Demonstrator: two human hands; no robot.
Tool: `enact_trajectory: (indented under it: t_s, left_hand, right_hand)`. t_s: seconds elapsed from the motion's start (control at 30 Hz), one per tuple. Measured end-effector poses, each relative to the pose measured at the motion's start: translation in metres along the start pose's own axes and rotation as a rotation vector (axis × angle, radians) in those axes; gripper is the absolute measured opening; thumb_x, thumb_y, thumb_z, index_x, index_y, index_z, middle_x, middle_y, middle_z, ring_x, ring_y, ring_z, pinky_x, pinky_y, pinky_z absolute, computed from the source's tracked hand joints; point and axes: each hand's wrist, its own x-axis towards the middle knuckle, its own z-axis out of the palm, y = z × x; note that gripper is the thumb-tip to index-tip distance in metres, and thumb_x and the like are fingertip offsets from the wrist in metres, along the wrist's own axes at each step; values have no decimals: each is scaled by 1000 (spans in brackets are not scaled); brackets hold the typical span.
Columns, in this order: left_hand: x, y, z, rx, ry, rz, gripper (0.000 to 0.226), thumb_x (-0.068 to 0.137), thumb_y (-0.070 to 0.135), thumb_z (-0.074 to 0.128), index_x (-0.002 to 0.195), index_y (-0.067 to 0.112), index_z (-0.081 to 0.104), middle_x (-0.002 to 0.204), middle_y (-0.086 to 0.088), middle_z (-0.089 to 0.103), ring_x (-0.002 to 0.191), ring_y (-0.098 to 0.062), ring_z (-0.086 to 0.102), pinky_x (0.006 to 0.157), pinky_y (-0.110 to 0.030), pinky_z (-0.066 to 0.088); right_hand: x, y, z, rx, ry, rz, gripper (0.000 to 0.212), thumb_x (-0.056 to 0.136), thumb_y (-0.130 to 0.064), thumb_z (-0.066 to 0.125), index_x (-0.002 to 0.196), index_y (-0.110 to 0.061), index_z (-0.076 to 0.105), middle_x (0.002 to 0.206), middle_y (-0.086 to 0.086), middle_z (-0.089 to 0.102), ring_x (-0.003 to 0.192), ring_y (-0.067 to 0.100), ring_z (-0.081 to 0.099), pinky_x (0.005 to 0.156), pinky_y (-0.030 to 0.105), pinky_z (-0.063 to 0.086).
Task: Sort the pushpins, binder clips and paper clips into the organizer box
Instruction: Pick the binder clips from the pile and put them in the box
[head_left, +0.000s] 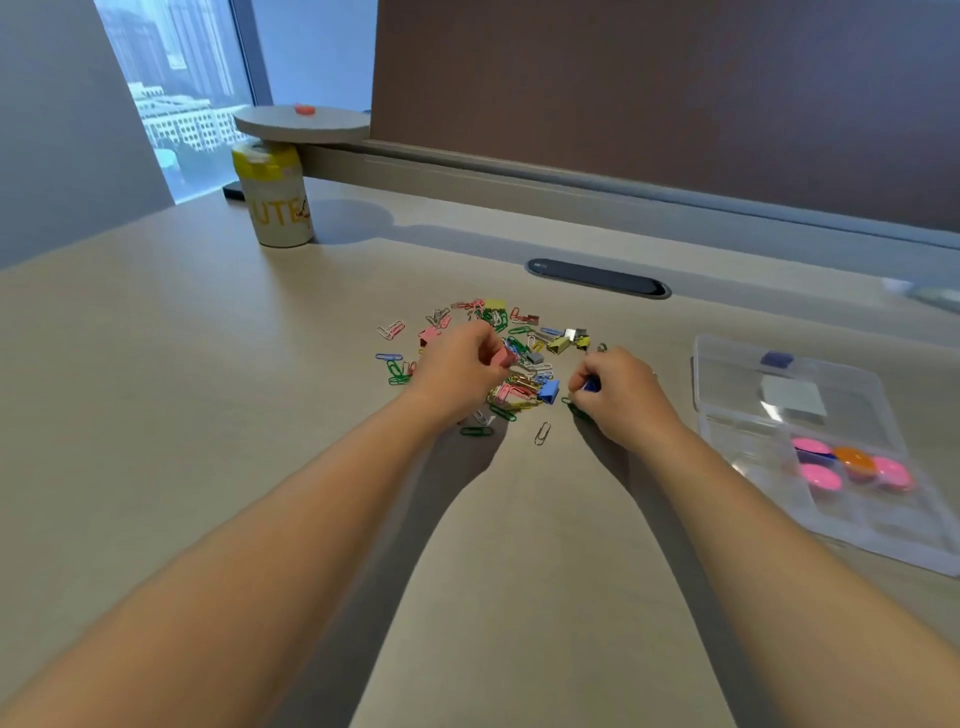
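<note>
Left hand (460, 364) pinches a pink binder clip (503, 357); right hand (618, 387) grips a glossy blue piece (591, 385).

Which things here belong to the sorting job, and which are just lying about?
Job: pile of paper clips and binder clips; organizer box, with pushpins in one compartment; left hand gripping a pink binder clip; right hand pinching a blue item.

Lying about: yellow-lidded jar; round grey stand; cable slot.

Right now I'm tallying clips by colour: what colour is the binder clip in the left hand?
Pink. The left hand pinches a pink binder clip, seen in the head view.
</note>
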Motion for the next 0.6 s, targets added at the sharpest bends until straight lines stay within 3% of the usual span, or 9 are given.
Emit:
enact_trajectory:
  t_s: [0.1, 0.17, 0.3, 0.37, 0.53, 0.6]
  left_hand:
    - [-1, -1, -2, 16, 13, 1, 24, 90, 8, 55, 70, 17, 44, 88, -3, 54, 83, -16, 48, 75, -26, 40]
    - [2, -4, -1, 31, 44, 2, 16, 91, 9, 55, 77, 13, 48, 88, -4, 55, 83, -17, 49, 74, -28, 41]
    - [11, -9, 0, 66, 75, -7, 9, 93, 16, 51, 89, 9, 54, 88, -4, 56, 83, -19, 48, 72, -29, 37]
    - [16, -10, 0, 82, 63, -14, 20, 95, 19, 49, 104, 6, 60, 94, -6, 58, 85, -18, 48, 73, -29, 37]
    - [21, -12, 2, 51, 47, -43, 34, 97, 22, 43, 123, 6, 59, 118, -11, 64, 106, -25, 56, 89, -31, 43]
    - [25, -12, 3, 19, 50, -65, 33, 98, 23, 41, 120, 6, 59, 108, -11, 63, 96, -24, 57, 81, -26, 43]
  right_hand:
    - [-1, -3, -2, -88, -35, 14, 23, 92, -12, 46, 82, 0, 62, 89, 14, 54, 79, 19, 46, 62, 29, 37]
    - [2, 0, -1, -126, -22, 18, 32, 94, -14, 41, 87, 9, 62, 87, 13, 47, 78, 21, 44, 66, 35, 37]
    - [8, -1, 2, -79, -25, 9, 35, 93, -27, 47, 113, -1, 61, 113, 13, 51, 103, 25, 51, 81, 32, 40]
    - [10, -5, 5, -103, -55, -10, 43, 89, -37, 54, 118, -6, 59, 121, 10, 50, 111, 22, 49, 89, 30, 42]
    - [15, -9, 11, -77, -62, -20, 37, 83, -35, 63, 103, -5, 63, 102, 8, 55, 87, 14, 43, 65, 22, 36]
    - [17, -6, 10, 60, -48, 22, 26, 81, -26, 67, 97, -7, 58, 93, 5, 51, 85, 15, 47, 60, 20, 39]
